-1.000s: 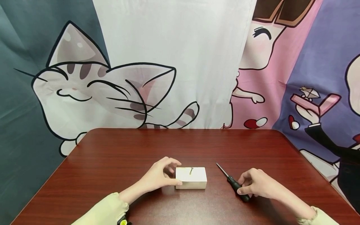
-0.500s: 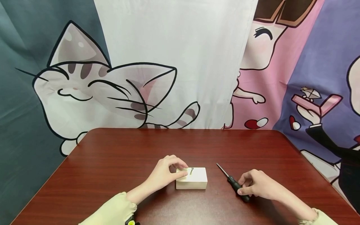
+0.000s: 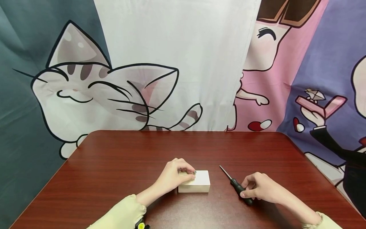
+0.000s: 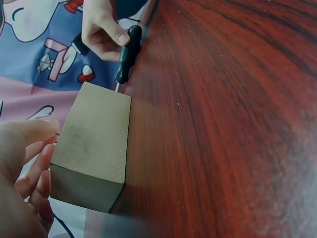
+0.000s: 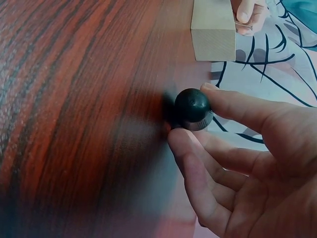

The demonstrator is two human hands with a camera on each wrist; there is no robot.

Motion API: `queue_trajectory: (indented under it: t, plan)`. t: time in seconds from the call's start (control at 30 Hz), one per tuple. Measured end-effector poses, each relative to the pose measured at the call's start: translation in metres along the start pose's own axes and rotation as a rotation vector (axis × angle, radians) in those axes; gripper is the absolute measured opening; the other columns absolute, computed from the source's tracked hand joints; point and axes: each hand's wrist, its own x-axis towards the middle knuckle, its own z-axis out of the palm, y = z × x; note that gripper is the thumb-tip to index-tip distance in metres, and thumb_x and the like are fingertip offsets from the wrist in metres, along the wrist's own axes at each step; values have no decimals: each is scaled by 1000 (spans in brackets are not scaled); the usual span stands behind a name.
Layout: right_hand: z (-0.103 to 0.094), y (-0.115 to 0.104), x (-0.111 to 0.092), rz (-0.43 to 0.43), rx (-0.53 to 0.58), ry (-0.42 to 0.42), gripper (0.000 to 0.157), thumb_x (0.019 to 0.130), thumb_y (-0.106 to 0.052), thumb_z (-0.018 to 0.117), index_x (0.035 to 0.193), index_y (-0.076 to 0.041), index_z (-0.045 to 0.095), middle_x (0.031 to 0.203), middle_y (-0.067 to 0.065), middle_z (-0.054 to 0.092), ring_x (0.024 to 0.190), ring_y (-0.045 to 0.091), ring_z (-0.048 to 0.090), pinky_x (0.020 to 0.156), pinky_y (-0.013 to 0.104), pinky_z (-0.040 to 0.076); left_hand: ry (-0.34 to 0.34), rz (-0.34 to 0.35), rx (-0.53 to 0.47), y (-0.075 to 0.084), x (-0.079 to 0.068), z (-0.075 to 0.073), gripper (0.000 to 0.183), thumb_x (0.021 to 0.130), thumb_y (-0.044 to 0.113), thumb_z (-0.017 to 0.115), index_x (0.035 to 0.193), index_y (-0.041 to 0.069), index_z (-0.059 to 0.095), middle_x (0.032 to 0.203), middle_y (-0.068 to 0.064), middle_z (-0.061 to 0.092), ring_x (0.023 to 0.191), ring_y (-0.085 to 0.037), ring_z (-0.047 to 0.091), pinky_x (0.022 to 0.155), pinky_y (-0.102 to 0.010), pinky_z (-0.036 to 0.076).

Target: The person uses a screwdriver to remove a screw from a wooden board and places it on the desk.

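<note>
A pale wooden block (image 3: 202, 182) sits on the reddish-brown table. My left hand (image 3: 175, 173) reaches over its left part from the left, thumb and fingertips pinching a small metal screw (image 3: 195, 172) at the top face; the fingers hide most of the screw. In the left wrist view the block (image 4: 94, 134) stands beside my left fingers, with a bit of the screw (image 4: 58, 133) showing. To the right of the block, my right hand (image 3: 262, 187) holds a screwdriver (image 3: 238, 189) by its black handle. Its metal shaft points away and to the left, apart from the block.
The table (image 3: 143, 149) reaches back to a hanging cloth (image 3: 183, 63) printed with a cartoon cat and figures. A dark wrist strap with a yellow-green disc (image 3: 141, 225) shows at the left sleeve (image 3: 125, 210).
My left hand has moved right from the block's left end over its top, and its fingers have closed on the screw. The right hand and screwdriver have stayed in place.
</note>
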Motion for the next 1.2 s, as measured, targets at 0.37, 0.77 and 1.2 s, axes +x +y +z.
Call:
queue_trajectory:
  t: [0.37, 0.77, 1.2]
  plan:
    - [1, -1, 2, 7, -2, 0, 25, 81, -30, 80, 89, -8, 69, 70, -2, 65, 53, 7, 54, 47, 23, 46, 6, 13, 21, 2, 0, -1, 8, 78, 21, 83, 82, 26, 77, 78, 14, 71, 77, -9, 54, 69, -22, 48]
    - [1, 0, 2, 11, 9, -1, 25, 82, -29, 79, 90, -8, 68, 71, -1, 64, 53, 8, 54, 47, 24, 47, -12, 4, 9, 2, 2, -4, 5, 79, 19, 83, 80, 22, 78, 77, 11, 74, 74, -4, 55, 65, -21, 50]
    - [1, 0, 2, -8, 5, 3, 25, 82, -29, 79, 89, -8, 68, 70, -2, 64, 53, 7, 54, 47, 24, 48, -31, 28, 80, 2, 6, -7, 5, 78, 23, 84, 80, 22, 80, 78, 10, 75, 69, 2, 54, 61, -14, 43]
